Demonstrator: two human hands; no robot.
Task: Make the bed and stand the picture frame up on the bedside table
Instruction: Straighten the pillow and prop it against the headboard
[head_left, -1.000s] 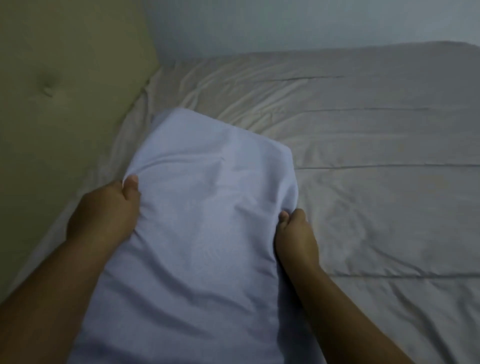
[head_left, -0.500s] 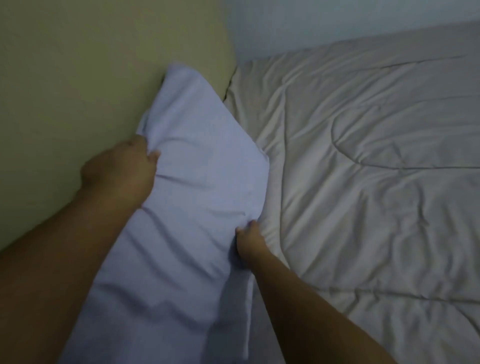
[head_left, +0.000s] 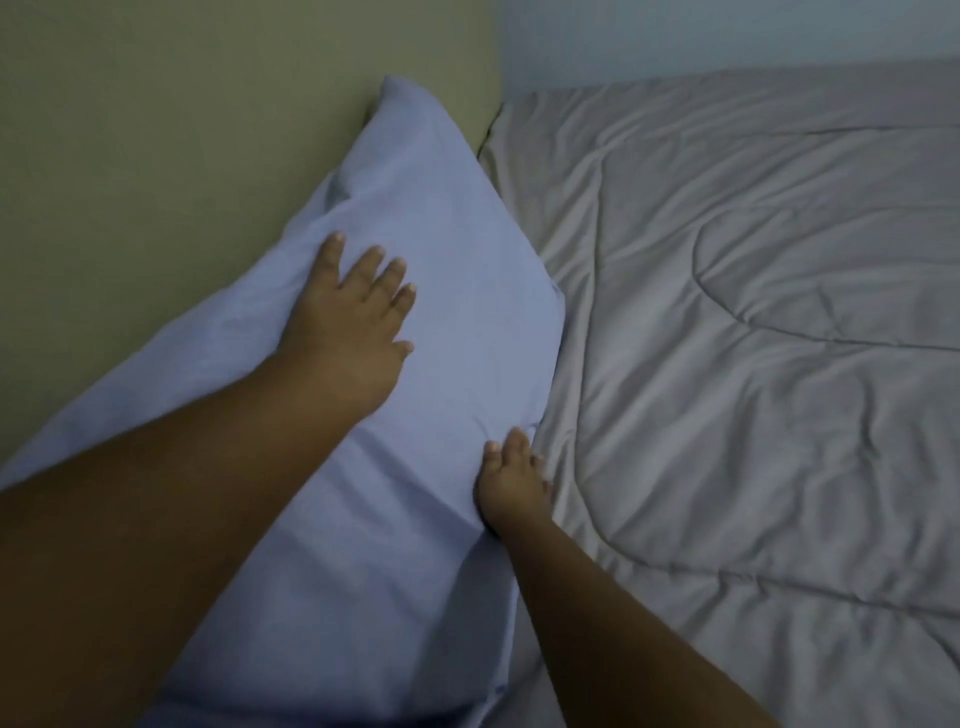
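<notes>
Both bare forearms reach forward from the lower edge of the view. The left hand (head_left: 348, 322) lies flat, palm down, its fingers (head_left: 371, 270) spread and extended and the thumb out to the side. The right hand (head_left: 511, 480) is lower and further right, back of the hand turned up, fingers loosely curled downward with their tips hidden. The two hands are well apart.

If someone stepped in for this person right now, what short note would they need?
Left hand: open, flat on the pillow.
Right hand: at the pillow's near edge; grip unclear.
Pillow: leaning against the headboard, beside the grey comforter.
Done: comforter spread, though wrinkled; pillow at the head of the bed.
Left: settle the pillow, smooth the wrinkles, stand the picture frame up; frame and bedside table are out of view.
</notes>
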